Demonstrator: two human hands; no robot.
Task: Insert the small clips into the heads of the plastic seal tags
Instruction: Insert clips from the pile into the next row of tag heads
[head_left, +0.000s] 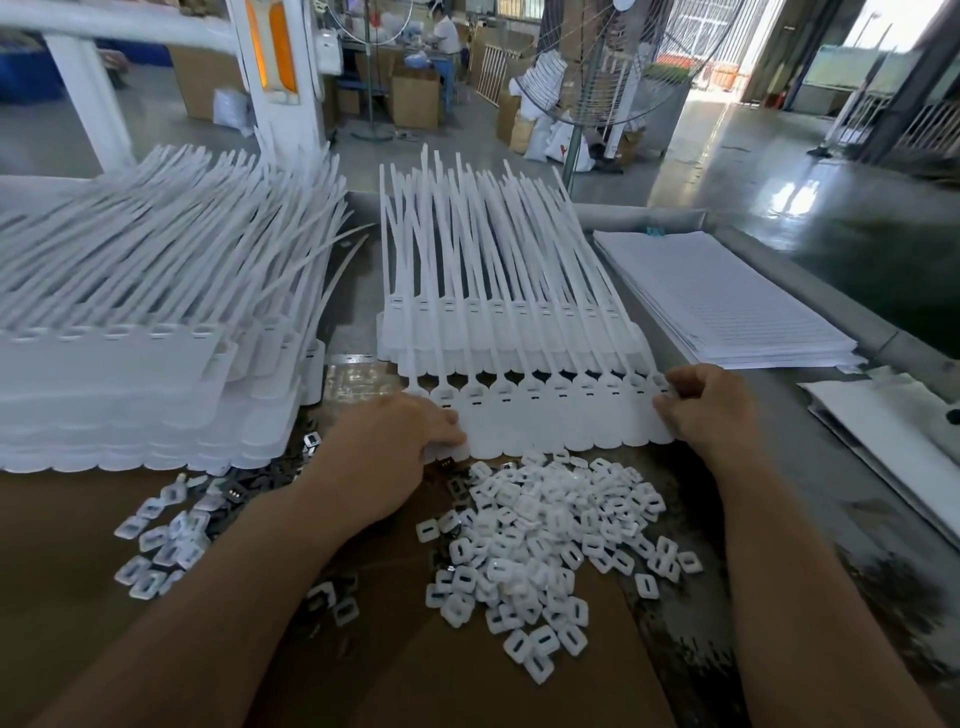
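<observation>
White scalloped tag strip (561, 421) is pinched at its ends by left grip (395, 441) and right grip (706, 410).

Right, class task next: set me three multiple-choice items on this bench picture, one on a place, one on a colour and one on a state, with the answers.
1. Where do the loose clips lie?
A. in a red tray
B. just in front of the strip, nearer the person
C. in a blue bucket

2. What colour is the strip?
A. red
B. black
C. white

3. What are the hands doing?
A. the left hand and right hand each hold one end of the strip
B. both lie flat and idle
C. both scoop up clips

Answers: 1 B, the pile sits on the near side of the strip; 2 C, all its tags show white; 3 A, fingers close on both its ends.
</observation>
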